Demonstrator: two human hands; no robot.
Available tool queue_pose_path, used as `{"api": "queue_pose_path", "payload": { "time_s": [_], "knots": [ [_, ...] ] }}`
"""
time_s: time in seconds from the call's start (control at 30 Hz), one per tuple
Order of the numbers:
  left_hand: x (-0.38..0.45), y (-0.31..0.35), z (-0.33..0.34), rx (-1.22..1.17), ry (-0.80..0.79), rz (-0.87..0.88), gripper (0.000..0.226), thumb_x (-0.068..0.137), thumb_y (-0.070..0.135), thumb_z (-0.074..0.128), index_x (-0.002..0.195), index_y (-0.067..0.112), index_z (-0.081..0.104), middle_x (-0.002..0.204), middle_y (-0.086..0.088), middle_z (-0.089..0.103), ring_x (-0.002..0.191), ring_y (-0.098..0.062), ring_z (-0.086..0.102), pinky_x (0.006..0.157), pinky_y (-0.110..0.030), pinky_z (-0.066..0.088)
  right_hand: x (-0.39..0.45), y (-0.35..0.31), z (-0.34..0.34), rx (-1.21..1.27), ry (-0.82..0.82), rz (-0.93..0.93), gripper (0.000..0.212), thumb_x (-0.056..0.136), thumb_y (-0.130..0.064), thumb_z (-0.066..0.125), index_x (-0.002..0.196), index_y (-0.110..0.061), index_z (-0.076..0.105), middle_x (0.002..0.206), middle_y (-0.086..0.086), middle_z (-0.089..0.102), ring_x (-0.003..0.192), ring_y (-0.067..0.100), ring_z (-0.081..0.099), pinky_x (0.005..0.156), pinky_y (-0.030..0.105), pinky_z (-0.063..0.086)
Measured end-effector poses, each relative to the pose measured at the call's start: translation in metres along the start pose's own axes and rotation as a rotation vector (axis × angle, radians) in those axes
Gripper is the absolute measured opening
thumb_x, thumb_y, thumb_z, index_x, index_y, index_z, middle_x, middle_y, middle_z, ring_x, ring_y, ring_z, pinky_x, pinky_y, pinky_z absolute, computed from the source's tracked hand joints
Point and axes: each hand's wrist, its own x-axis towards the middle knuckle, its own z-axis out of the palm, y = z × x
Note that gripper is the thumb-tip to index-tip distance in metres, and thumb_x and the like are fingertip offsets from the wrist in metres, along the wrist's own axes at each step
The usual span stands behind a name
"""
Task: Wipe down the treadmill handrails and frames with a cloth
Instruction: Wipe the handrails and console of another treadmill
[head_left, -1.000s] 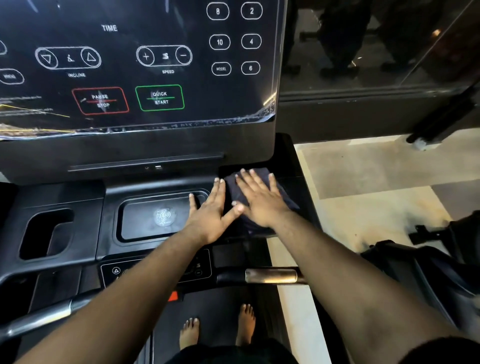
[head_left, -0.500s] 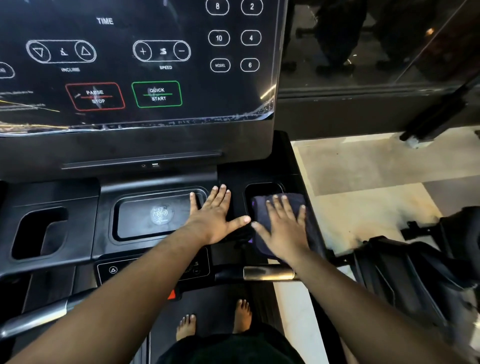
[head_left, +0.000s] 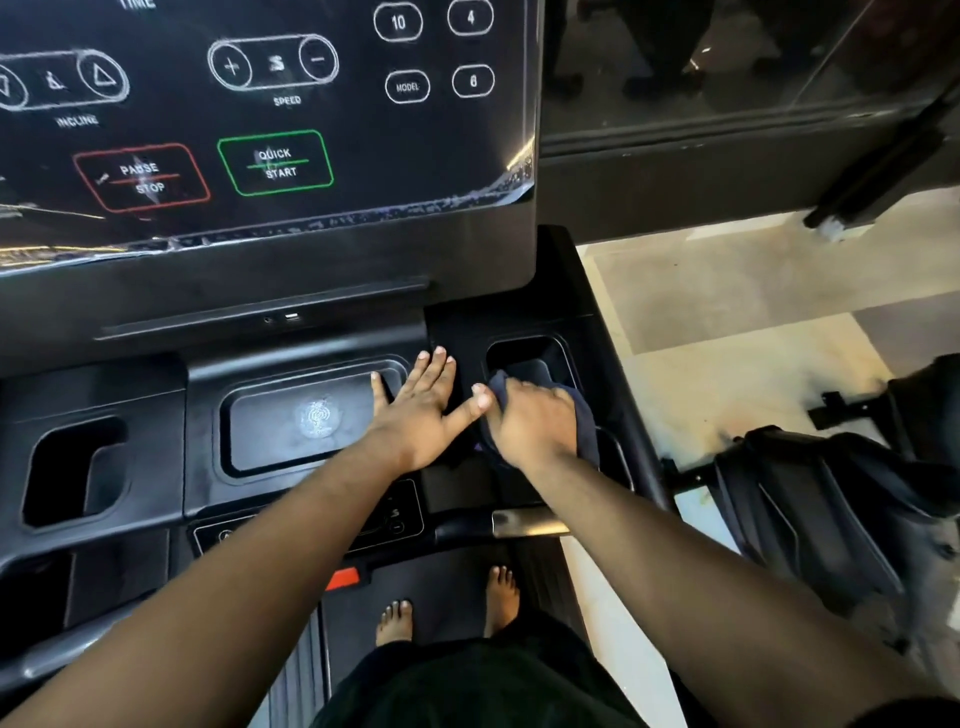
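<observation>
On the treadmill console (head_left: 311, 332), just below the control screen (head_left: 270, 130), both bare hands work side by side. The right hand (head_left: 535, 426) has its grip curled down over a dark cloth (head_left: 584, 421), fingers bent and bunching the fabric against the lower rim of the right cup holder (head_left: 524, 358), so the cloth lies partly over that recess and partly on the black frame beside it. The left hand (head_left: 421, 410) lies flat and empty, its grip spread wide, palm on the console between the central tray (head_left: 291, 421) and the cup holder, its thumb touching the right hand. Below the forearms, a metal handrail (head_left: 530, 524) crosses, and bare feet (head_left: 447, 608) stand on the belt (head_left: 441, 577)
</observation>
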Motion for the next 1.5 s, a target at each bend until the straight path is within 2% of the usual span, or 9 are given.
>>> {"api": "queue_pose_path", "payload": {
  "time_s": [0.1, 0.23, 0.6, 0.73, 0.83, 0.97, 1.23, 1.4, 1.5],
  "knots": [
    [-0.001, 0.001, -0.001, 0.007, 0.011, 0.001, 0.118, 0.069, 0.095, 0.000, 0.165, 0.026, 0.003, 0.171, 0.012, -0.014, 0.155, -0.005, -0.020, 0.120, -0.061, -0.020, -0.004, 0.044, -0.001, -0.052, 0.038, -0.324, 0.059, 0.097, -0.067, 0.033, 0.093, -0.017, 0.064, 0.085, 0.004, 0.071, 0.080, 0.031, 0.068, 0.077, 0.042, 0.047],
    [-0.003, 0.002, -0.002, 0.044, 0.001, 0.000, 0.118, 0.069, 0.094, 0.000, 0.165, 0.026, 0.001, 0.171, 0.011, -0.014, 0.155, -0.006, -0.020, 0.120, -0.061, -0.020, 0.017, 0.097, -0.012, -0.212, -0.134, -0.650, 0.070, 0.096, -0.073, 0.031, 0.114, -0.016, 0.065, 0.099, 0.001, 0.071, 0.096, 0.027, 0.065, 0.099, 0.045, 0.042],
    [0.002, 0.001, 0.000, 0.021, -0.032, -0.009, 0.114, 0.071, 0.094, 0.001, 0.164, 0.028, -0.007, 0.167, 0.015, -0.024, 0.151, -0.004, -0.029, 0.120, -0.061, -0.022, -0.029, 0.021, 0.003, 0.114, -0.006, -0.187, 0.074, 0.101, -0.060, 0.025, 0.149, -0.008, 0.047, 0.152, 0.008, 0.054, 0.142, 0.020, 0.047, 0.124, 0.046, 0.022],
    [0.001, 0.002, 0.001, 0.024, -0.028, -0.005, 0.115, 0.071, 0.095, 0.004, 0.165, 0.028, -0.004, 0.168, 0.015, -0.022, 0.151, -0.003, -0.028, 0.119, -0.061, -0.022, 0.013, 0.026, -0.020, 0.074, -0.244, -0.120, 0.083, 0.094, -0.075, 0.022, 0.137, -0.010, 0.049, 0.122, 0.016, 0.070, 0.113, 0.036, 0.066, 0.092, 0.045, 0.051],
    [0.000, 0.001, 0.000, 0.002, -0.007, 0.004, 0.117, 0.071, 0.097, 0.004, 0.165, 0.027, 0.000, 0.169, 0.014, -0.018, 0.152, -0.003, -0.025, 0.119, -0.061, -0.022, 0.021, 0.009, -0.018, 0.166, -0.267, -0.020, 0.073, 0.100, -0.069, 0.031, 0.136, -0.007, 0.048, 0.127, 0.018, 0.066, 0.116, 0.037, 0.065, 0.084, 0.042, 0.048],
    [0.001, 0.000, -0.001, -0.099, 0.015, 0.010, 0.119, 0.068, 0.094, -0.002, 0.166, 0.026, 0.004, 0.171, 0.014, -0.012, 0.153, -0.002, -0.021, 0.119, -0.057, -0.025, -0.045, 0.002, 0.001, 0.206, -0.109, -0.278, 0.078, 0.096, -0.060, 0.026, 0.163, -0.020, 0.020, 0.172, 0.004, 0.012, 0.158, 0.022, 0.013, 0.122, 0.046, 0.023],
    [0.000, -0.008, 0.002, -0.330, 0.144, 0.039, 0.111, 0.075, 0.091, 0.011, 0.164, 0.027, -0.005, 0.173, 0.009, 0.003, 0.158, -0.007, 0.000, 0.121, -0.055, -0.022, 0.020, -0.018, -0.011, 0.236, -0.264, -0.184, 0.078, 0.101, -0.058, 0.033, 0.164, -0.026, -0.001, 0.171, -0.009, -0.017, 0.158, 0.020, -0.016, 0.124, 0.061, 0.014],
    [0.000, -0.006, 0.001, -0.226, 0.112, 0.050, 0.107, 0.073, 0.094, 0.010, 0.164, 0.036, 0.007, 0.172, 0.012, -0.006, 0.158, -0.007, -0.006, 0.121, -0.057, -0.021, -0.027, 0.016, -0.005, 0.075, -0.122, -0.353, 0.088, 0.092, -0.074, 0.031, 0.162, -0.022, 0.023, 0.171, 0.003, 0.017, 0.154, 0.027, 0.027, 0.111, 0.047, 0.038],
    [0.000, -0.005, 0.001, -0.159, 0.084, 0.052, 0.100, 0.082, 0.093, 0.018, 0.164, 0.035, 0.016, 0.173, 0.010, -0.005, 0.157, -0.006, -0.012, 0.121, -0.057, -0.021, -0.005, 0.047, -0.015, -0.044, -0.173, -0.322, 0.084, 0.089, -0.084, 0.031, 0.130, -0.015, 0.055, 0.123, 0.009, 0.067, 0.112, 0.031, 0.064, 0.090, 0.045, 0.049]
  ]
}}
